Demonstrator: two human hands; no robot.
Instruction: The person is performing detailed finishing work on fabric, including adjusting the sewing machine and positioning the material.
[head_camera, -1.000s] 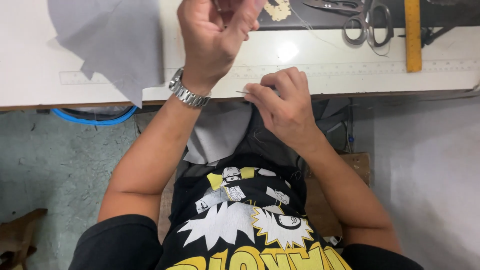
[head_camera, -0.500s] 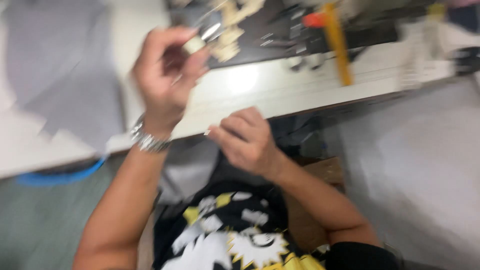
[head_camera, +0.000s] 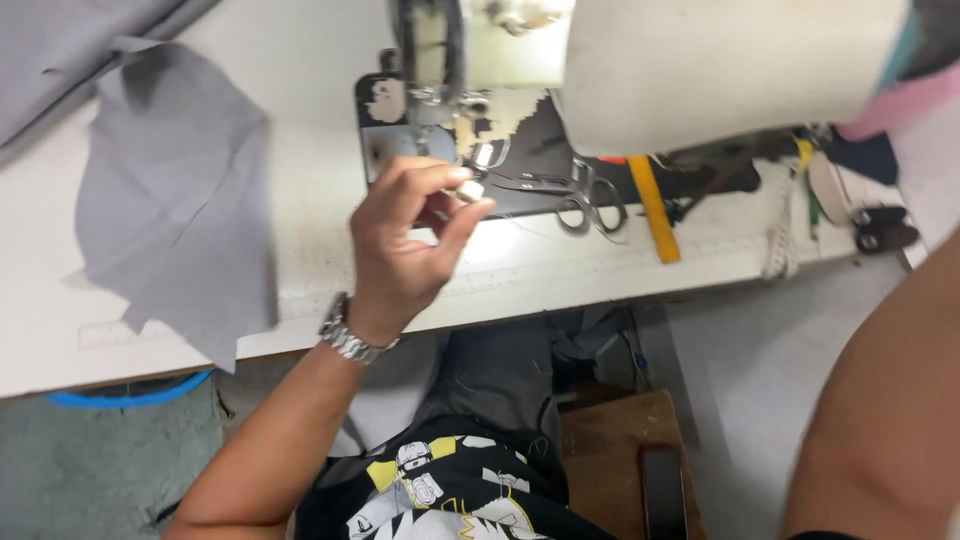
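My left hand (head_camera: 410, 240) is raised over the front edge of the white sewing table (head_camera: 300, 110), a metal watch (head_camera: 350, 340) on its wrist. Thumb and fingertips pinch a small silver metal piece (head_camera: 470, 190), perhaps a bobbin, just below the needle area (head_camera: 440, 95) of the white sewing machine (head_camera: 680, 60). Of my right arm only the forearm (head_camera: 880, 420) shows at the lower right; its hand is out of frame.
A grey cloth piece (head_camera: 170, 210) lies on the table at left. Scissors (head_camera: 585, 195) and a yellow ruler (head_camera: 653, 210) lie right of the needle plate. A wooden box (head_camera: 620, 450) sits under the table, and a blue cable (head_camera: 130, 395) hangs below the edge.
The view has swung up to the sewing machine. My left hand now sits by the needle area with the metal piece. My right hand has left my lap and gone out of view.
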